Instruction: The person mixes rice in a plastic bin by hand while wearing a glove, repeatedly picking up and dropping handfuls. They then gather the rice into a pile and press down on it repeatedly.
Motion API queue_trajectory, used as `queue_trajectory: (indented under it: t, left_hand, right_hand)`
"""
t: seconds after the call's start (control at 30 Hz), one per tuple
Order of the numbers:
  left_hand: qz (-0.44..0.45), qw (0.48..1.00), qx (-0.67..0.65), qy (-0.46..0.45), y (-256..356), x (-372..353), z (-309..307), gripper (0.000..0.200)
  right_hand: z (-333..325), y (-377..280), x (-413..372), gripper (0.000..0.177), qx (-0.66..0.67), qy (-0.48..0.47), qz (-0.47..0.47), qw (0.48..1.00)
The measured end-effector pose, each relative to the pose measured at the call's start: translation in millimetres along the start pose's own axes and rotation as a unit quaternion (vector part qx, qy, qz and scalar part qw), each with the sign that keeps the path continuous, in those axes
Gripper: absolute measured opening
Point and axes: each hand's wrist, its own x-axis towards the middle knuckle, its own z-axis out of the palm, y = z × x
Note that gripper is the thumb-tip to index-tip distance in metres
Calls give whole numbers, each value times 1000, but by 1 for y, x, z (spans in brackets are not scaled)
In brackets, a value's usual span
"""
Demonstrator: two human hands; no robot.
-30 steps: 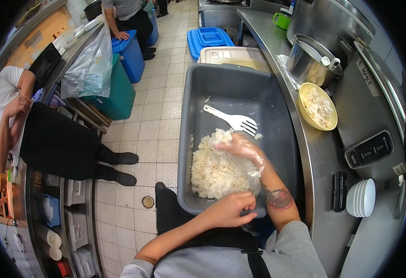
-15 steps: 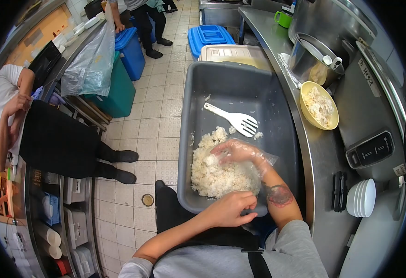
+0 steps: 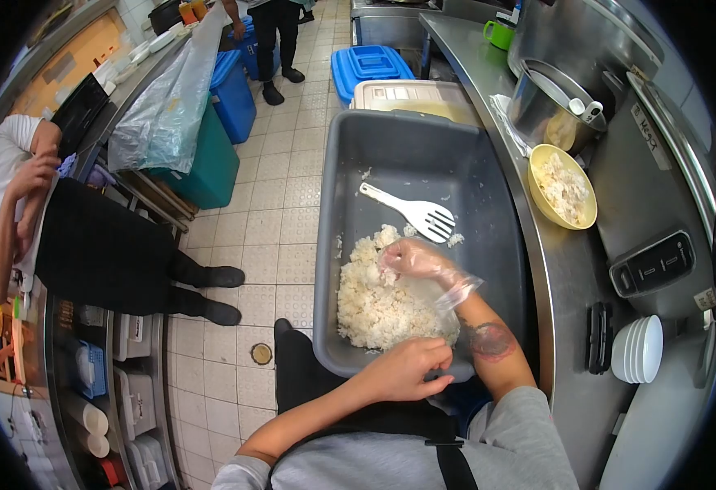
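A heap of cooked white rice (image 3: 382,306) lies in the near left part of a deep grey tub (image 3: 505,245). My right hand (image 3: 415,258), in a clear plastic glove, is at the top of the heap with its fingers closed on some rice. My bare left hand (image 3: 411,367) rests over the tub's near rim, fingers curled on the inner side and thumb toward me. Beyond the rice, a white slotted rice paddle (image 3: 411,210) lies on the tub floor, its slotted end to the right. Some grains are scattered around it.
On the steel counter to the right are a yellow bowl of rice (image 3: 562,186), a steel pot (image 3: 542,106) and stacked white bowls (image 3: 637,349). A person in black trousers (image 3: 104,245) stands at left. Blue bins (image 3: 231,98) and a lidded container (image 3: 415,96) stand farther back.
My right hand has turned and its spread fingers have closed on rice. My left hand and the paddle stay put. At the back, another person has shifted slightly.
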Motion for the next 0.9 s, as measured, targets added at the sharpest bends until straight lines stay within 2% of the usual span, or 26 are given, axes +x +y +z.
queue_trajectory:
  t: [0.17,0.27,0.37,0.47,0.57,0.67,0.77,0.87,0.9]
  left_hand:
    - [-3,1000,2,-3,-3,0,3,22]
    - [-5,1000,5,-6,-2,0,1,21]
    - [-5,1000,0,-1,-1,0,1,22]
    - [-7,1000,4,-5,-1,-1,1,22]
    - [-12,1000,7,-9,0,0,1,22]
    - [-11,1000,5,-8,1,0,0,22]
    - [-5,1000,9,-7,0,0,1,22]
    - [-1,1000,7,-1,-2,0,2,22]
    - [-4,1000,4,-2,-2,0,2,23]
  right_hand:
    - [4,24,3,20,148,-50,-127,980]
    - [9,32,3,28,128,-24,-109,985]
    - [4,22,-1,33,35,-1,-35,999]
    - [1,15,-1,29,-15,59,-67,996]
    - [-6,2,-6,21,21,102,-34,994]
    - [-1,12,3,20,-58,135,8,989]
    - [6,17,4,25,-76,148,0,986]
    - [10,0,0,37,-177,72,-52,980]
    - [18,-3,-1,41,-161,93,-92,978]
